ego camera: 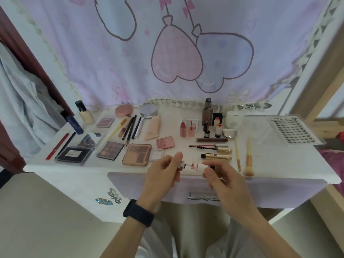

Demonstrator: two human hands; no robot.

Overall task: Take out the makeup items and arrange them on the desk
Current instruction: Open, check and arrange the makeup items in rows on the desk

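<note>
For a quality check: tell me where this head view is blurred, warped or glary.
Head view: wide-angle distortion bows the desk and the curtain; light is soft and even, shadows faint, no harsh glare; the left hand, right hand and the lip tube they hold look slightly smeared.

Forearms converging, my left hand [161, 174] and right hand [224, 181] pinch opposite ends of a lip gloss tube [197, 167].

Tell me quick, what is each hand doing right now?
Left hand: pinches the cap, pulled partly out of the cream lip tube.
Right hand: grips the lip tube by its body.
</note>
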